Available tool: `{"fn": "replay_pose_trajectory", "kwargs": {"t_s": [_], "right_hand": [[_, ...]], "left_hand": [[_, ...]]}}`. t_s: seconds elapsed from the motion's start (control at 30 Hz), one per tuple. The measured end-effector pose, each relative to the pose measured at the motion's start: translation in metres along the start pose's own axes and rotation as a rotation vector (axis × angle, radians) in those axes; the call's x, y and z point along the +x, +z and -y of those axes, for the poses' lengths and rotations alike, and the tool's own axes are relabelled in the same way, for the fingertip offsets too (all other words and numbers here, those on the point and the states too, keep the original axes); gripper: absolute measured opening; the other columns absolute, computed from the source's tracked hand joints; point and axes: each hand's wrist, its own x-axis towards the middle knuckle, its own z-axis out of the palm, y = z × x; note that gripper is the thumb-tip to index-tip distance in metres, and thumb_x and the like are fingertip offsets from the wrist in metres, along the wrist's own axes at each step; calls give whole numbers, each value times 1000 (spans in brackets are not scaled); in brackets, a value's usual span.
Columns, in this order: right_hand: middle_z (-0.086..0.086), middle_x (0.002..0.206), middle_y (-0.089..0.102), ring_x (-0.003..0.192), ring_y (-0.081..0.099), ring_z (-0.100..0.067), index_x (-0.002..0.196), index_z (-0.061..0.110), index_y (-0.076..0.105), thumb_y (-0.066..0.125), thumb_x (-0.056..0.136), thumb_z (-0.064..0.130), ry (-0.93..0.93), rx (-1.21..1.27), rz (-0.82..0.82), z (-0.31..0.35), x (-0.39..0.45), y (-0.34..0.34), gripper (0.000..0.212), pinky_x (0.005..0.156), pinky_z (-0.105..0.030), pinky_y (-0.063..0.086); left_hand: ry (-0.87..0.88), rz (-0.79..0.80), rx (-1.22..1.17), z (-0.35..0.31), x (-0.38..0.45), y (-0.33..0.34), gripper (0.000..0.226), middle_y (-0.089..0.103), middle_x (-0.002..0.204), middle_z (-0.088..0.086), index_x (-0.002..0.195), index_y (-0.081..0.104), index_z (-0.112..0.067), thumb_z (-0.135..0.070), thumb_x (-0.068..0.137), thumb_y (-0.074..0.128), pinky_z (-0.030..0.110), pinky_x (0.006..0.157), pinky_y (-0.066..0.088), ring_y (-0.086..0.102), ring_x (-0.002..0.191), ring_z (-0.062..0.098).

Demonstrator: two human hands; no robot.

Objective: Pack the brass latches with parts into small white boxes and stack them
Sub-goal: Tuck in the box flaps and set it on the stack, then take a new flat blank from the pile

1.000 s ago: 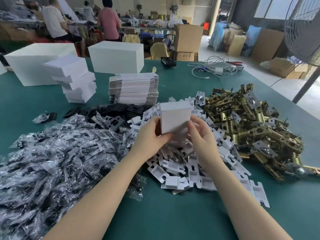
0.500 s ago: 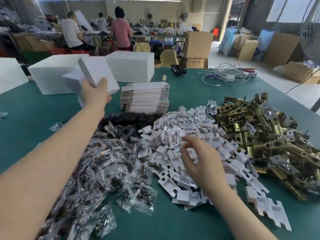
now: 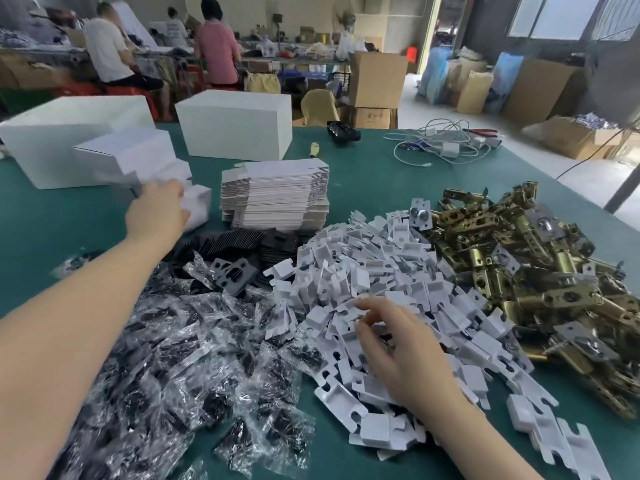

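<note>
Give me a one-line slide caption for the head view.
Left hand at the box stack, right hand over white inserts, beside brass latches and bagged parts.

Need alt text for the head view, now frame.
A person's left hand rests on stacked small white boxes while the right hand reaches into a pile of white plastic inserts. Brass latches lie right, bagged parts left, on a green table.

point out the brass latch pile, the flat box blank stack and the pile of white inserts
brass latch pile (image 3: pixel 533 271), head view, a latch barrel mid-heap
flat box blank stack (image 3: pixel 275 194), head view, its front edge
white inserts (image 3: pixel 363 271), head view, middle of the heap
</note>
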Motion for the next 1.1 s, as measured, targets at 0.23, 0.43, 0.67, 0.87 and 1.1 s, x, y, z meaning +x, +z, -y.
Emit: {"fn": "replay_pose_trajectory", "kwargs": {"t_s": [0.23, 0.43, 0.67, 0.87, 1.1], "right_hand": [[26, 96, 58, 92, 58, 2, 121, 36, 59, 52, 92, 40, 9, 3, 7, -1, 0, 1, 30, 81, -28, 54], [32, 97, 52, 96, 58, 1, 117, 30, 65, 50, 90, 40, -5, 0, 2, -1, 1, 2, 32, 86, -32, 54], [21, 100, 59, 95, 58, -3, 112, 26, 68, 59, 94, 28, -23, 6, -13, -5, 1, 3, 20, 86, -33, 53], [21, 98, 59, 93, 55, -1, 107, 28, 68, 59, 95, 28, -37, -15, -6, -8, 3, 4, 16, 85, -29, 52], [18, 100, 61, 88, 57, 1, 109, 28, 67, 57, 96, 30, -19, 5, 13, -11, 5, 5, 17, 80, -29, 55]], "left_hand": [[-103, 149, 50, 1, 1, 2, 49, 28, 144, 30, 141, 46, -3, -8, 95, 61, 51, 89, 48, 56, 104, 53], [-89, 98, 119, -3, -6, 2, 54, 36, 135, 34, 140, 41, 8, -13, 97, 64, 55, 82, 49, 57, 102, 57], [-61, 322, 337, -2, 4, -15, 55, 25, 147, 29, 145, 43, -12, -38, 99, 57, 51, 90, 49, 53, 118, 50], [-135, 24, 4, -19, -12, -32, 45, 37, 142, 25, 141, 47, -16, -21, 97, 54, 55, 92, 46, 48, 120, 48], [25, -347, -712, -99, -72, -87, 39, 49, 119, 6, 129, 53, -15, -10, 90, 54, 17, 82, 38, 42, 97, 12]]}}
